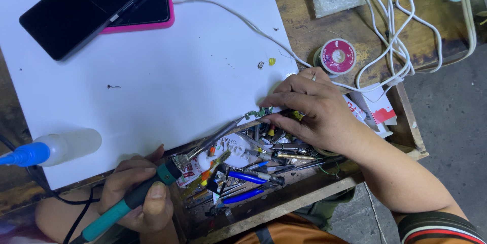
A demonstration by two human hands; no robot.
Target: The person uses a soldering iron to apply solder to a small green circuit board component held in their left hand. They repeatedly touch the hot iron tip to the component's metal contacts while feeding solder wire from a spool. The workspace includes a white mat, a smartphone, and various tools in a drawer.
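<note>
Soldering at the edge of a bench, seen from above. The left hand is wrapped closed around the teal-and-black handle of a soldering iron, whose metal shaft slants up and to the right so that the tip lies just beside a small green circuit board. The right hand pins this board against the lower edge of a white sheet, fingertips pressed together on it. Below both hands an open tray holds blue-handled pliers and other small tools. A solder spool with a pink label stands near the right hand, beside a white cable that runs to two dark phones at the far left; a clear bottle with a blue nozzle lies at the sheet's left edge. Good practice here appears to be holding the board flat and motionless, fingertips well apart from the heated tip, and bringing the tip onto one joint only.
</note>
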